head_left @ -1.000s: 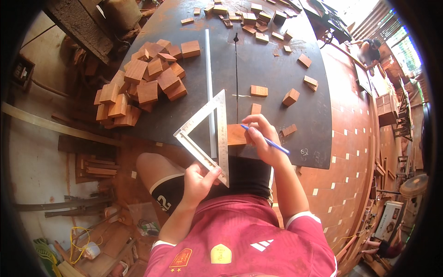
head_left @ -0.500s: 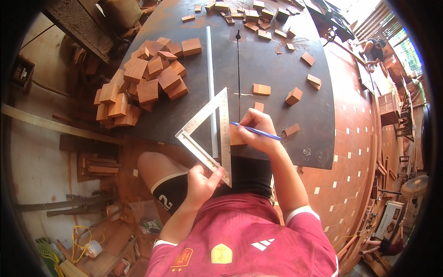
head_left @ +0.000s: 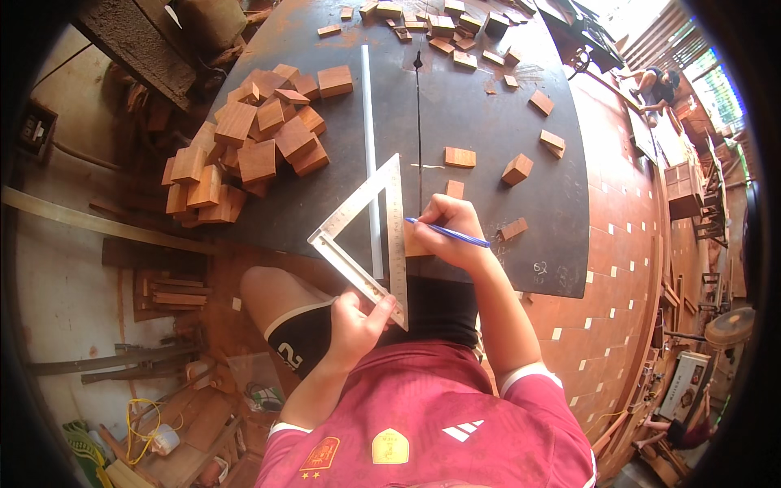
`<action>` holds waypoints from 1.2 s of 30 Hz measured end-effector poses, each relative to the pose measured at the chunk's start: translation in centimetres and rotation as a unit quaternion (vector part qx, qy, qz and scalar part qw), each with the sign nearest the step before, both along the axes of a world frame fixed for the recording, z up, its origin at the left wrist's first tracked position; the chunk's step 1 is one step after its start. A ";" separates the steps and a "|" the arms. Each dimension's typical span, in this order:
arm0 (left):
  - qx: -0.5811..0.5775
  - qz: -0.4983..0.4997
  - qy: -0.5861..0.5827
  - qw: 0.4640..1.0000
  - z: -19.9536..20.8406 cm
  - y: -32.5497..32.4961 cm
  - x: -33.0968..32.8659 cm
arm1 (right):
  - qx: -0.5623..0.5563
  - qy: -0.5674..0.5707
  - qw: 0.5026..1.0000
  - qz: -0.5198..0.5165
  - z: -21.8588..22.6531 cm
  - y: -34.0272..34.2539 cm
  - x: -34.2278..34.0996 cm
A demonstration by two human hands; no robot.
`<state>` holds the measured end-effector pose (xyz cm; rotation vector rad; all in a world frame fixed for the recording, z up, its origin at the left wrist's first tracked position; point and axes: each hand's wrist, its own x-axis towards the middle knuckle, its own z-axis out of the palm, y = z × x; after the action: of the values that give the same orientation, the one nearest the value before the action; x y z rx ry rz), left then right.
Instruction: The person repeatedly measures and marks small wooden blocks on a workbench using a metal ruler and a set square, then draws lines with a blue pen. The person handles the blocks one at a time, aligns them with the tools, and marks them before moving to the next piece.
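My left hand (head_left: 358, 324) pinches the lower corner of a silvery metal triangle square (head_left: 394, 232), thumb on top. Its long graduated edge runs roughly straight away from me, over the table's near edge. In my right hand (head_left: 452, 226) is a blue pen (head_left: 460, 235), its tip at the square's right edge. Under that hand and beside the square lies a wooden block (head_left: 417, 246), mostly hidden by hand and square. A long pale strip (head_left: 370, 122) passes beneath the square and shows through its triangular opening.
The dark tabletop (head_left: 504, 260) carries a heap of wooden blocks (head_left: 259, 159) at left and scattered offcuts (head_left: 464, 61) at the far end. Single blocks (head_left: 517, 169) lie to the right. Beyond is a tiled floor (head_left: 606, 285); another person (head_left: 655, 89) is at the far right.
My right hand and the pen have shifted very slightly left and toward me along the square's edge. The square and my left hand stay almost where they were.
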<state>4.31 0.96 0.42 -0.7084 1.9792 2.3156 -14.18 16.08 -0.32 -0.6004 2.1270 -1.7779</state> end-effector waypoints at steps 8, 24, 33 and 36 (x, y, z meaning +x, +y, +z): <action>-0.019 -0.001 -0.007 1.000 -0.2 0.3 0.0 | 0.022 -0.009 1.000 0.009 0.1 0.1 0.0; -0.016 -0.011 -0.018 1.000 -0.7 0.4 0.1 | 0.031 0.019 0.999 0.011 0.0 -0.1 0.0; -0.010 -0.011 -0.019 1.000 -0.7 0.4 0.1 | 0.027 0.025 0.999 0.008 -0.2 -0.1 0.0; -0.009 -0.010 -0.017 1.000 -0.7 0.4 0.1 | 0.033 0.029 0.999 0.006 0.0 -0.1 0.1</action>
<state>4.43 1.34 -0.32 -0.7202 1.9857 2.2631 -14.11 15.99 -0.34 -0.6548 2.2061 -1.6971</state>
